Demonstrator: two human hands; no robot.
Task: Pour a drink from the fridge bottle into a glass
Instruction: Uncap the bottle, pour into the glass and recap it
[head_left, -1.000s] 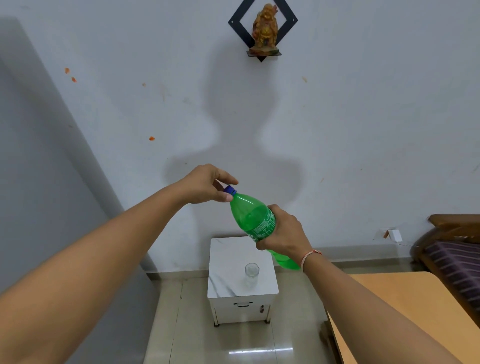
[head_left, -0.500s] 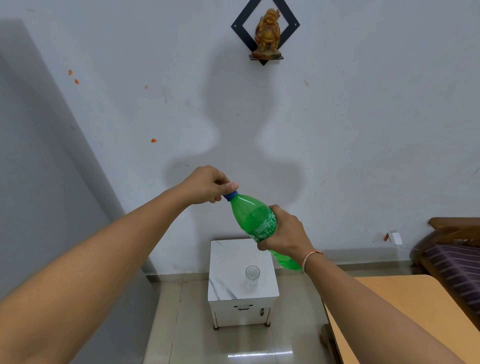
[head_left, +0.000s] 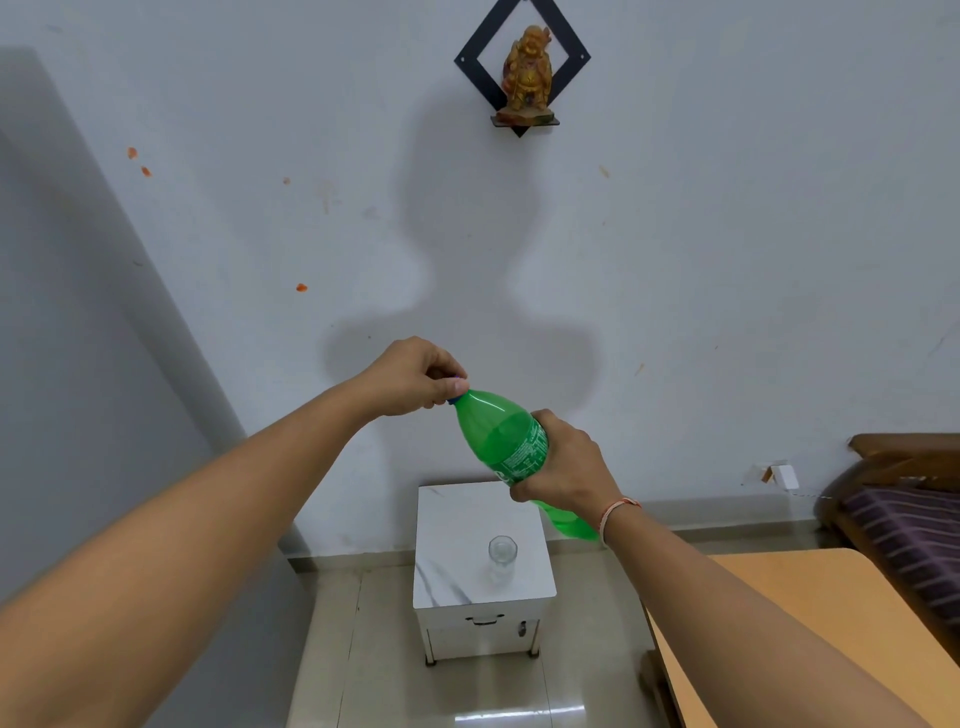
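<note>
- The green bottle (head_left: 506, 444) is held up in the air, tilted, its neck up and to the left, its base down and to the right; it hangs above the small white counter (head_left: 457, 545) and does not touch it
- The right hand (head_left: 563, 465) is wrapped around the bottle's middle over the label, fingers curled tight; a thin band (head_left: 615, 512) sits on that wrist
- The left hand (head_left: 418, 376) pinches the blue cap (head_left: 455, 399) at the bottle's mouth between thumb and fingertips; only a sliver of the cap shows
- A clear glass (head_left: 502, 558) stands upright on the counter, toward its right side, below the bottle and well apart from both hands
- The counter stands on a tiled floor (head_left: 363, 675) against a pale wall (head_left: 727, 260); a tan tabletop (head_left: 810, 623) lies at the lower right, and a striped cushion (head_left: 914, 535) at the far right
- High on the wall a gold figurine (head_left: 527, 70) sits on a small shelf inside a black diamond frame (head_left: 475, 44)
</note>
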